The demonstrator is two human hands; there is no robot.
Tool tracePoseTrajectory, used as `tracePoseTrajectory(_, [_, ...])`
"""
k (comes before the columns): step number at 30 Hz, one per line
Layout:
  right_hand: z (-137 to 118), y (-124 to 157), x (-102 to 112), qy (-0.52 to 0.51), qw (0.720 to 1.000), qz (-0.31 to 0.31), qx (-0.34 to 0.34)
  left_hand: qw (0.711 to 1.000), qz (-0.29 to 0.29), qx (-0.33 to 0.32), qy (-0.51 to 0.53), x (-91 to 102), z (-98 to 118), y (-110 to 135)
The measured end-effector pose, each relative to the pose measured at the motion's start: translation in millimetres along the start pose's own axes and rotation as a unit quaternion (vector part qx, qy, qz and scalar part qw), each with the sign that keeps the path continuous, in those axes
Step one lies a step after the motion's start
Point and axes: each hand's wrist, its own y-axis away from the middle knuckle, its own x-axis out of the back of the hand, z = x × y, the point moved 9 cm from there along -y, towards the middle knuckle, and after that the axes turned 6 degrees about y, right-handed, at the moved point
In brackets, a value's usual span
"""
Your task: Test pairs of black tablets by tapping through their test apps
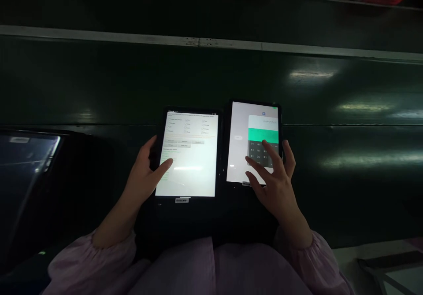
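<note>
Left hand (145, 174): fingers apart, nothing gripped. The thumb lies at the left edge of the left tablet (194, 154) and the forefinger tip rests on the lower left of its lit screen, which shows a pale form with small text, too fine to read.

Right hand (276, 182): fingers spread and unclenched over the lower half of the right tablet (243, 127) – fingertips on or just above a dark keypad (259, 152); contact probable, but not certain in this dim view. A green band (263, 135) sits above the keypad.

The two tablets lie side by side, nearly touching, in front of the person on a dark surface (99, 83). Pink sleeves (109, 246) cover both wrists. A third tablet (23, 158) – screen dim – lies well apart at far left. A pale strip (99, 35) runs across the surface beyond.
</note>
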Motion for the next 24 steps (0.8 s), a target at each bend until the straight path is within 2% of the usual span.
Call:
tracePoseTrajectory(3, [-2.5, -1.0, -0.8, -0.009, 1.000, -0.002, 0.001, 1.000, 0.002, -0.014, 0.017, 0.1, -2.7, -8.2])
tracePoseTrajectory(5, [2.6, -0.5, 1.6, -0.016, 1.000, 0.004, -0.007, 0.998, -0.023, -0.026, 0.043, -0.4, -4.8, -10.8])
tracePoseTrajectory(9, [26.2, 3.6, 19.6, 0.019, 0.996, 0.070, -0.047, 0.994, -0.062, -0.022, 0.083, 4.3, -15.0, -9.5])
tracePoseTrajectory(12, [44.2, 7.8, 30.8, 0.064, 0.989, 0.109, -0.077, 0.994, -0.039, -0.025, 0.094, 12.3, -24.9, -8.3])
tracePoseTrajectory(15, [48.8, 8.1, 30.0, 0.082, 0.988, 0.101, -0.082, 0.993, -0.020, -0.039, 0.107, 13.8, -29.2, -7.8])
tracePoseTrajectory(18, [31.9, 4.4, 15.8, 0.069, 0.995, 0.044, -0.051, 0.993, -0.014, -0.026, 0.110, 10.9, -26.3, -7.1])
tracePoseTrajectory(21, [-0.3, 1.0, -1.2, 0.045, 0.999, -0.015, -0.007, 0.993, -0.016, 0.002, 0.115, 7.2, -16.1, -5.4])
tracePoseTrajectory(24, [-27.0, -1.6, -12.9, 0.034, 0.998, -0.048, 0.017, 0.993, -0.016, 0.021, 0.118, 5.4, -7.8, -3.5])
